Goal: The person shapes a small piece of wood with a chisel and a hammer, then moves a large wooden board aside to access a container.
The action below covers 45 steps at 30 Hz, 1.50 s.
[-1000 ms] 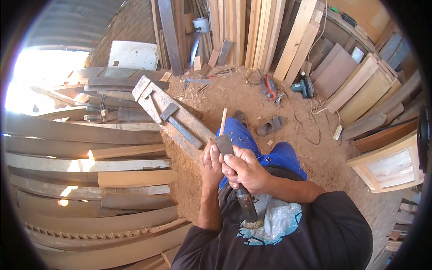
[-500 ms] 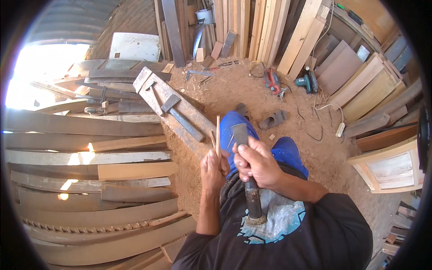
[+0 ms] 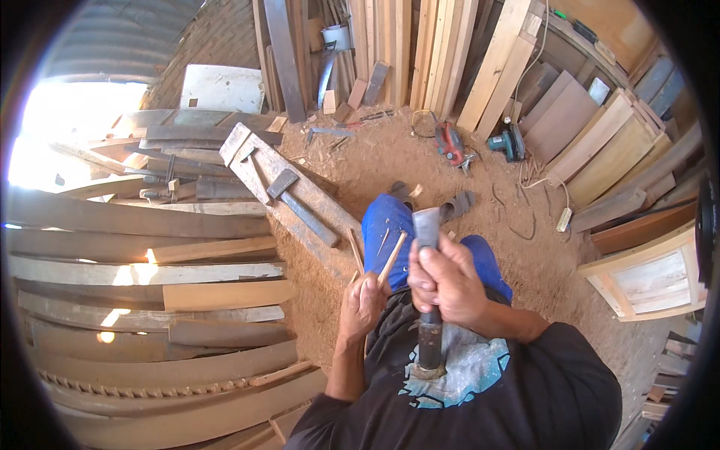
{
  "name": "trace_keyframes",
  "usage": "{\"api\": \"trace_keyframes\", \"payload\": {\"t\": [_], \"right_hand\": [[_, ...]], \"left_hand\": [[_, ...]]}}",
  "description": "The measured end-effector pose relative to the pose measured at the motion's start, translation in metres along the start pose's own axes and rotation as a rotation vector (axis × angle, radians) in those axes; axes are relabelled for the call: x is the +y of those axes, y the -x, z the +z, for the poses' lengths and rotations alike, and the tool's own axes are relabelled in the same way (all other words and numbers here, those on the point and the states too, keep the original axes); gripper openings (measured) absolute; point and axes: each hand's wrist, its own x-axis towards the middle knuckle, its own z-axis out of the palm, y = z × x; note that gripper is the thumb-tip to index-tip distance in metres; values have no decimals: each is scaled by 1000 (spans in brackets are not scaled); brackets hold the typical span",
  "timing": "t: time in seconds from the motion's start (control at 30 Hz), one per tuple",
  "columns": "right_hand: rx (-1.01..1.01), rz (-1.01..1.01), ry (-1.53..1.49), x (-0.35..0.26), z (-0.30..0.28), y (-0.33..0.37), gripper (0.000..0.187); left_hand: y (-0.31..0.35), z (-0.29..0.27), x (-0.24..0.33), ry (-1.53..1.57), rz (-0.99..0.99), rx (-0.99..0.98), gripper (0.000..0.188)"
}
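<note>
My left hand (image 3: 361, 306) is closed around thin wooden sticks (image 3: 393, 259), whose upper ends fan out above the fist. In my right hand (image 3: 452, 283) is a wide-bladed chisel (image 3: 427, 223), gripped by its neck with the blade pointing away from me. Its dark handle rests butt-end against my shirt. The blade stands just right of the sticks, apart from them. Left of my knees, a hammer (image 3: 301, 211) with a grey-blue handle and a smaller hammer (image 3: 256, 171) lie on a worn plank (image 3: 240, 139).
Stacked boards (image 3: 135, 222) fill the left side. Upright planks (image 3: 433, 56) lean at the back. On the sawdust-covered ground (image 3: 517, 255) lie a red power tool (image 3: 451, 144), a teal circular saw (image 3: 508, 142), a cord and sandals (image 3: 460, 204). A wooden frame panel (image 3: 652, 279) stands at right.
My left hand has come slightly nearer my body, and one stick now leans right instead of standing upright. The chisel has shifted right. A pale wood chip shows near the sandals.
</note>
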Motion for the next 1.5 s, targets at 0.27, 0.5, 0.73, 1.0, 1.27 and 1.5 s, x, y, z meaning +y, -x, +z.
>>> {"api": "trace_keyframes", "payload": {"t": [0.27, 0.5, 0.73, 1.0, 1.27, 1.5], "right_hand": [[-17, 166, -36, 30, -8, -34, 17], [-124, 195, 15, 31, 8, -23, 19], [-6, 7, -22, 11, -4, -4, 17], [-112, 281, 17, 40, 8, -30, 15], [-92, 203, 35, 34, 2, -18, 17], [-79, 222, 32, 35, 0, -17, 18]], "left_hand": [[-45, 22, 22, 606, -321, 260, 41], [-57, -2, 6, 190, -118, 171, 37], [13, 3, -16, 73, -213, -28, 38], [-44, -2, -30, 158, -238, 322, 42], [-50, 0, 27, -150, 36, 106, 39], [-43, 5, 28, -246, 47, 212, 34]]}}
